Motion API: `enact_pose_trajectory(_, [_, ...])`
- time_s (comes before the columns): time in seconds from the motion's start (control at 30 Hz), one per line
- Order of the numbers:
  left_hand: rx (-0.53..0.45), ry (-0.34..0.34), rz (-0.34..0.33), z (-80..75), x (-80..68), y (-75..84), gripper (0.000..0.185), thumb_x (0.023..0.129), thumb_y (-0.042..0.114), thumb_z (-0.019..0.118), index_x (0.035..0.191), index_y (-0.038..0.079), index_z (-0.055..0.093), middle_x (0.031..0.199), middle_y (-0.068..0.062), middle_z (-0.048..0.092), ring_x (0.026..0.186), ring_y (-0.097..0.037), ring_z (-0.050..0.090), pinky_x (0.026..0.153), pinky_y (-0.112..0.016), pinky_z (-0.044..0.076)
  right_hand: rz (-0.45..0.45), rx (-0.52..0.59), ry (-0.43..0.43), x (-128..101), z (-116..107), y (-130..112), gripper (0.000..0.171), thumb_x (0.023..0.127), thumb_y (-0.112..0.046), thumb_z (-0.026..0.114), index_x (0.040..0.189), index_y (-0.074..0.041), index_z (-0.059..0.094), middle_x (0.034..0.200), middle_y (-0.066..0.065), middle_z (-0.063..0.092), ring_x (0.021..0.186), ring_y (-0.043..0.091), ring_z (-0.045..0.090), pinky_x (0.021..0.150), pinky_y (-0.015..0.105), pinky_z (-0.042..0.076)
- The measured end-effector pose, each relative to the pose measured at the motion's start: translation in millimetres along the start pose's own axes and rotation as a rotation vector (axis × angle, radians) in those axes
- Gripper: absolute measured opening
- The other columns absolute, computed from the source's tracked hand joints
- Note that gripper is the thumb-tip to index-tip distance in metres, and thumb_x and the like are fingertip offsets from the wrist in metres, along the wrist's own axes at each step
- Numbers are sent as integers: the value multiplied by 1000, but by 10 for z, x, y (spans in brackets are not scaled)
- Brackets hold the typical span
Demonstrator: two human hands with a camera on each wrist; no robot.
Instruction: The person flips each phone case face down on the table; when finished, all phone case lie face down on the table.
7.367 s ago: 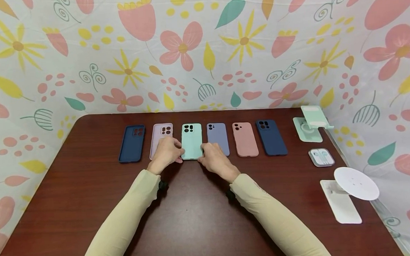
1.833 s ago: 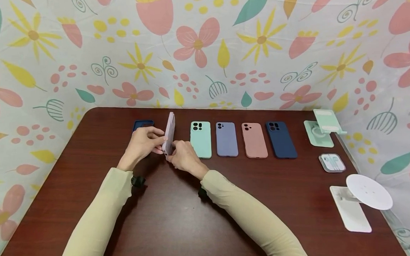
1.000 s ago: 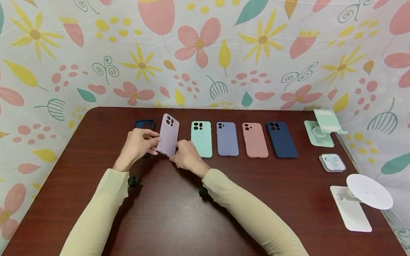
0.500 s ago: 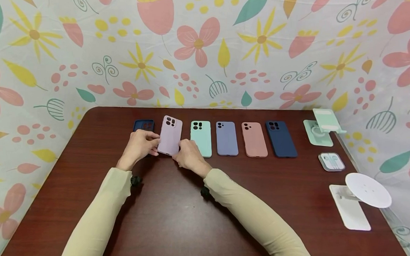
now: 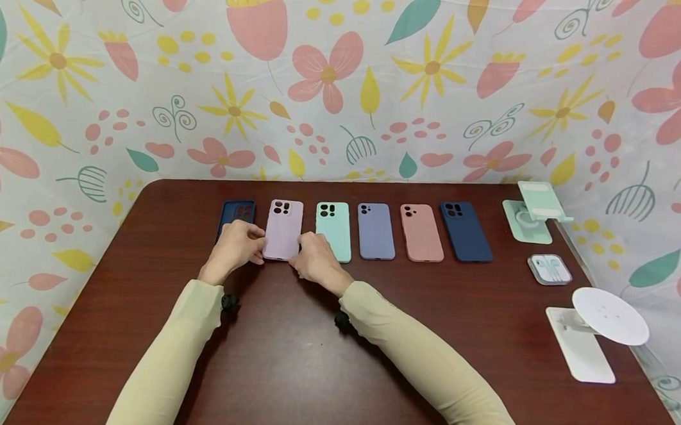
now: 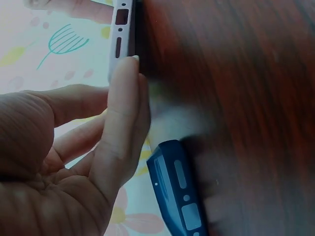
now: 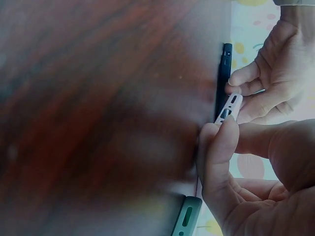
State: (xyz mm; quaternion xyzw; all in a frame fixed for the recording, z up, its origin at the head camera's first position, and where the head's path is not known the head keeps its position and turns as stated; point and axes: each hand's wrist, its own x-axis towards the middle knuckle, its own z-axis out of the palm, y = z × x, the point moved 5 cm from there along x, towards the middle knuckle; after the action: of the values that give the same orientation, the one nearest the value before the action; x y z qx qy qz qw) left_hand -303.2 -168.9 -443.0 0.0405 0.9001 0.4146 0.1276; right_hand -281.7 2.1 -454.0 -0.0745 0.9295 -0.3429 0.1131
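A lavender phone case (image 5: 284, 231), camera cutouts at its far end, lies back up between my hands, second from the left in a row of cases. My left hand (image 5: 235, 250) holds its lower left edge; in the left wrist view the thumb (image 6: 125, 93) touches the end with the port cutouts. At the lower right corner, my right hand (image 5: 318, 260) pinches the case, whose near end looks slightly tilted in the right wrist view. A navy case (image 5: 238, 211) with its hollow side up is partly covered by my left hand. The mint case (image 5: 333, 229) lies just right of my right hand.
Rightward along the row lie a periwinkle case (image 5: 375, 233), a pink case (image 5: 422, 234) and a second navy case (image 5: 467, 233). At the table's right stand a mint phone stand (image 5: 528, 212), boxed earphones (image 5: 549, 269) and a white stand (image 5: 608, 316). A patterned cloth hangs behind.
My hands have moved from the mint case to the lavender one. The lavender case stood on edge, then was lowered back up toward the table and shifted slightly right.
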Motion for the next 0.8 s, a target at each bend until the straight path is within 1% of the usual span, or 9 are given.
enact_pose_trajectory(0.13, [67,-4,-2,21,-3,21,31,98,10,61,124,-5,67,98,-23,75,62,-17,75,63,-33,64,-19,-5,3,-3,-5,0,18,90,-9,72,75,-3,63,51,4,59,41,11,55,41,19,39])
enact_pose_trajectory(0.27, [135,-8,-23,43,1,23,31,97,11,63,124,-3,68,93,-19,77,61,-17,75,61,-30,63,-38,-24,17,-9,-4,-2,21,89,-10,73,73,-3,62,52,4,59,42,12,54,41,19,39])
enact_pose_trajectory(0.33, [152,-12,-34,54,6,15,32,96,12,65,125,-3,67,89,-17,77,61,-17,75,61,-29,62,-37,-25,17,-10,0,-2,21,89,-10,73,73,-3,62,54,5,60,43,12,56,42,19,40])
enact_pose_trajectory(0.4, [171,-15,-45,61,16,1,33,96,13,65,126,-2,67,87,-16,77,61,-15,75,63,-29,62,-34,-25,17,-12,3,-5,20,89,-10,73,73,-4,62,55,5,61,43,12,57,42,20,42])
enact_pose_trajectory(0.53, [198,-13,-55,65,24,-6,35,97,14,65,129,-1,66,88,-15,77,60,-13,74,71,-33,64,-36,-23,19,-17,-6,-10,19,89,-9,73,74,-4,63,55,5,62,43,12,57,42,19,42])
enact_pose_trajectory(0.6, [207,-9,-58,68,23,-1,36,97,14,65,130,-1,65,90,-15,77,60,-12,74,75,-36,64,-36,-9,20,-23,-12,-10,17,89,-8,73,75,-3,64,55,5,62,42,11,56,42,19,42])
enact_pose_trajectory(0.67, [212,0,-57,77,20,5,36,97,14,65,130,-1,65,92,-16,77,59,-11,74,75,-36,64,-36,2,23,-32,-21,-7,15,88,-8,73,77,-2,65,56,5,62,43,11,55,42,19,41])
enact_pose_trajectory(0.73, [215,16,-50,78,12,13,36,96,16,66,129,0,66,93,-16,77,59,-10,73,73,-35,64,-34,8,24,-38,-23,-9,13,88,-9,73,81,-1,65,59,6,63,44,11,56,43,19,42])
enact_pose_trajectory(0.8, [211,43,-34,59,1,23,37,96,18,66,128,-1,66,94,-16,78,59,-10,73,69,-33,63,-43,-8,33,-39,-26,-28,12,89,-11,74,86,-1,66,66,8,66,50,13,58,45,20,43])
